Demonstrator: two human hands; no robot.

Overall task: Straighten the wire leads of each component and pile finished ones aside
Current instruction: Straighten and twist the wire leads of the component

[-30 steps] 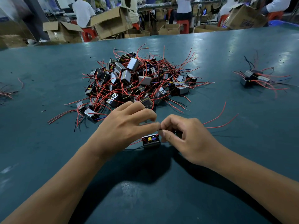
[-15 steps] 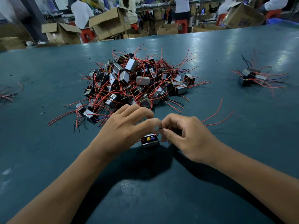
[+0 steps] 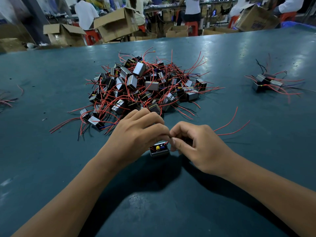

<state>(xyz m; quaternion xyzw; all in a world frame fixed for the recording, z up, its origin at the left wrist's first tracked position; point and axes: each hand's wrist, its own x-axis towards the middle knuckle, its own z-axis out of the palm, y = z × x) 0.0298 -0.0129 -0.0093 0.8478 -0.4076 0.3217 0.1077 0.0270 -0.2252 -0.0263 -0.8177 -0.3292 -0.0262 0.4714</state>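
Observation:
A small black component [image 3: 159, 151] with yellow and blue parts on top sits on the green table [image 3: 51, 159] just under my two hands. My left hand [image 3: 136, 135] curls over its left side and pinches a thin lead at the fingertips. My right hand [image 3: 196, 146] meets it from the right, thumb and forefinger pinching the same spot. Two long red leads [image 3: 234, 127] trail out to the right from under my right hand. A big heap of components [image 3: 142, 88] with tangled red wires lies behind my hands. A small pile of components [image 3: 266, 82] lies at the far right.
A few loose red and black wires [image 3: 8, 100] lie at the table's left edge. Beyond the table's far edge stand open cardboard boxes [image 3: 118, 24], red stools and several people at benches.
Both hands have stayed pinched together over the component, with only slight finger shifts. The view has tilted a little.

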